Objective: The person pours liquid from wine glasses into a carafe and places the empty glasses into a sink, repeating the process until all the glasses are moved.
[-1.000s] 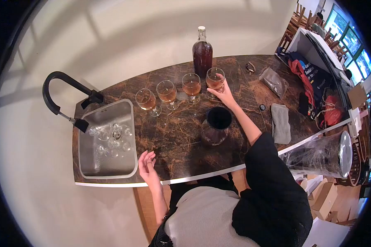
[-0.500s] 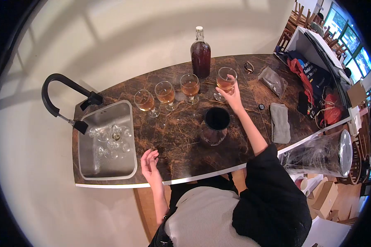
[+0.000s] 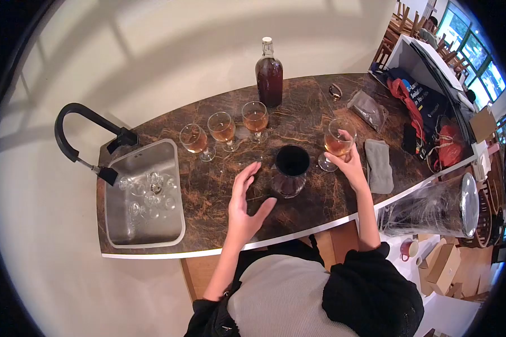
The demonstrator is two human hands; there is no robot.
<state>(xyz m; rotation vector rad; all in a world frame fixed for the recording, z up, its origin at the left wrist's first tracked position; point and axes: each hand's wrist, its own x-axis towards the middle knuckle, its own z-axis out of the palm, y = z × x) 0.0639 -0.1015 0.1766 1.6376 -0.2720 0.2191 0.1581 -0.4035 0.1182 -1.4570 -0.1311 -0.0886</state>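
Note:
My right hand (image 3: 349, 164) grips a stemmed glass (image 3: 339, 139) of amber drink on the right part of the counter. With fingers and thumb spread, my left hand (image 3: 246, 205) hovers just left of a glass carafe (image 3: 289, 181) that has a wide dark mouth; a small gap seems to lie between them. Three more stemmed glasses with amber drink stand in a row behind: a left one (image 3: 194, 140), a middle one (image 3: 222, 129) and a right one (image 3: 255, 119). Behind them a swing-top bottle (image 3: 270, 78) of dark red liquid stands upright by the wall.
On the left, a steel sink (image 3: 180, 196) holds several clear glasses under a black faucet (image 3: 67, 149). A folded grey cloth (image 3: 379, 167), a plastic pouch (image 3: 368, 109) and a bracelet-like loop (image 3: 335, 91) lie to the right. Bags (image 3: 427, 106) fill the counter's right end.
My right hand has moved the glass right and nearer to me, away from the row. My left hand has come up and right, opening beside the carafe.

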